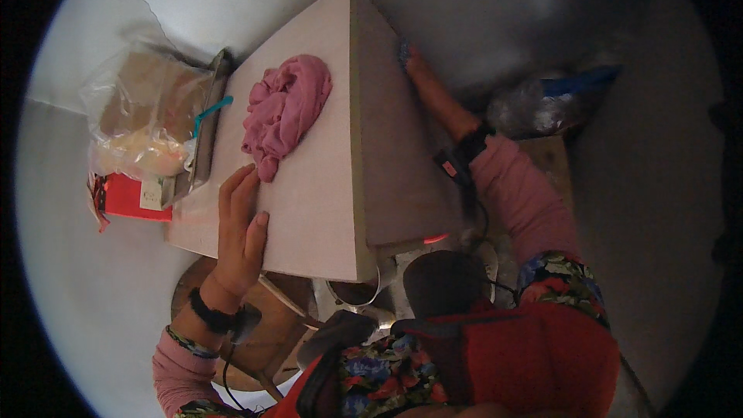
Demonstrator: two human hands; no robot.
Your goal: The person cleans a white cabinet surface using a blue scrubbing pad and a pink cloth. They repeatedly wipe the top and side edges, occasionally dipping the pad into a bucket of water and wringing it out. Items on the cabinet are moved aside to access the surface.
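Note:
My left hand (pixel 239 226) lies flat on the pale top of a box-shaped cabinet (pixel 307 209), fingers spread a little, holding nothing. Its fingertips reach the lower edge of a crumpled pink cloth (pixel 287 107) on that top. Far along the cabinet's shaded right side (pixel 395 180), my right hand (pixel 411 62) is stretched out with a small grey-blue speckled rag (pixel 404 51) at its fingers. The hand is dim and small there, and its fingers are mostly hidden. Each wrist wears a black band with a small device.
Left of the cabinet top are a clear plastic bag (pixel 151 110), a teal strip (pixel 213 111) and a red box (pixel 125 194). A plastic-wrapped bundle (pixel 525 105) lies right of my right arm. Below are a round wooden stool (pixel 194 290) and my dark shoes (pixel 444 281). Walls stand close around.

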